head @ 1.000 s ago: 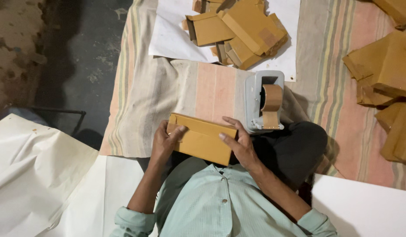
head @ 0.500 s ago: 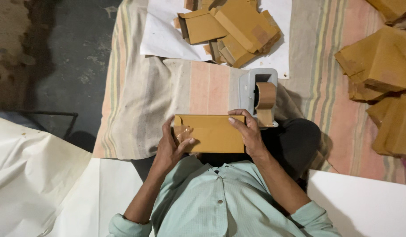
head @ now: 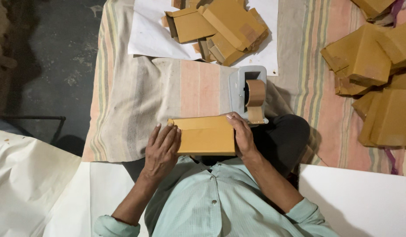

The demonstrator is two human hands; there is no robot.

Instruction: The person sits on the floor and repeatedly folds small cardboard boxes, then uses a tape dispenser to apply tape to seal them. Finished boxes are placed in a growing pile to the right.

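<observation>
Over the last second the person has turned the flat brown cardboard box from a tilt to lie level across the lap, its right end now just below the grey tape dispenser on the striped cloth. The left hand lies flat on the box's left end with fingers spread, while the right hand clasps the right end, fingers curled over its top corner. With the box squared and steadied beside the tape, the work appears to be at the sealing stage; more folded boxes lie beyond.
</observation>
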